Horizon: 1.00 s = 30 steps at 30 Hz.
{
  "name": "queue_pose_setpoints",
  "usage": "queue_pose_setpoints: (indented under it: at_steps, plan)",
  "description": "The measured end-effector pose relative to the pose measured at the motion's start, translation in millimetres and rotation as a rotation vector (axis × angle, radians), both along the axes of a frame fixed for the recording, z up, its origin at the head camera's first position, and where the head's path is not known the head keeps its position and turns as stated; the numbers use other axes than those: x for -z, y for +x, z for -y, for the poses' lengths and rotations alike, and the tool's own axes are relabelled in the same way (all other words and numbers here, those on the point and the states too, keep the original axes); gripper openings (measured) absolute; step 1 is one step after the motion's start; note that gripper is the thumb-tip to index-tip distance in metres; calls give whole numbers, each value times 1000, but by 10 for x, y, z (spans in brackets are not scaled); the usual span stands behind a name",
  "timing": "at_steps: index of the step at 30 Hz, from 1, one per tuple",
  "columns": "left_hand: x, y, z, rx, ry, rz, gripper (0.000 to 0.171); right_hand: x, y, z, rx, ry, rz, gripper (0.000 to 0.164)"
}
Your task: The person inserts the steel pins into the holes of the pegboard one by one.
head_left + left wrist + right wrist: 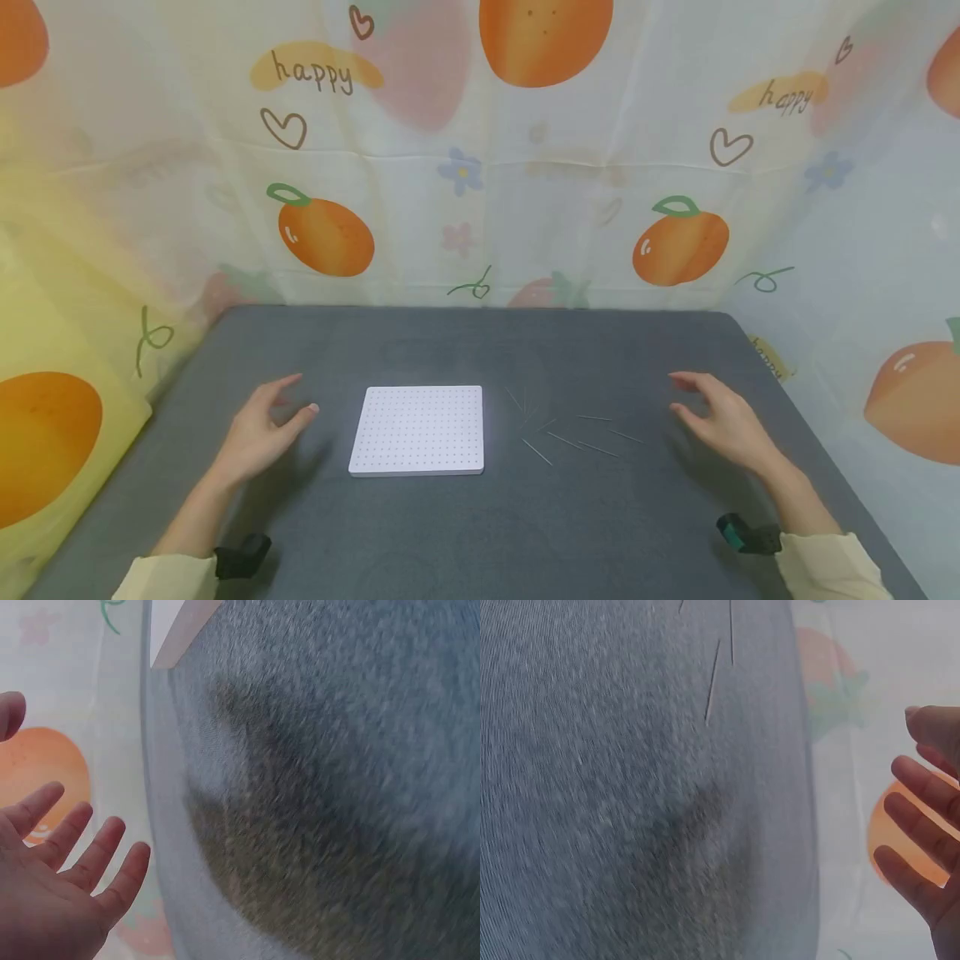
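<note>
Left of the middle of the table lies a white board (418, 431) with a grid of small holes; its corner (176, 634) shows at the top of the left wrist view. Several thin needle-like pins (597, 449) are scattered to the right of it, one pin (713, 682) plain in the right wrist view. My left hand (258, 429) hovers to the left of the board, fingers spread and relaxed, holding nothing. On the other side, beyond the pins, my right hand (723, 421) is held over the table with loose fingers and nothing in them.
A dark grey table (480, 533) carries everything. Behind it and along both sides hangs a pale curtain (540, 200) printed with oranges and hearts. Dark wrist cameras sit at both cuffs, the left camera (243, 557) and the right camera (748, 535).
</note>
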<state>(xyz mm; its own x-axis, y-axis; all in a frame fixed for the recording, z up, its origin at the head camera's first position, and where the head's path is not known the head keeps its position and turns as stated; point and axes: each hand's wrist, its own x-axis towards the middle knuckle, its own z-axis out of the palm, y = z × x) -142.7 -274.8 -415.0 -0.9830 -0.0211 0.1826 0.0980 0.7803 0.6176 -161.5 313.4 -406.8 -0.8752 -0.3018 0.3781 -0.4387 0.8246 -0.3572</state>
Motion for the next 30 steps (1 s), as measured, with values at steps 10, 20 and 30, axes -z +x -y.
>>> queue_pose_setpoints:
  at_steps: [10,20,30]
  plan:
    - [112,0,-80,-34,120,133,59,150,17,146,37,-93,86,36]
    - [224,-19,-187,-38,229,219,55,328,21,200,79,-149,228,36]
    - [300,-43,-304,-27,325,237,48,406,41,255,73,-182,313,30]
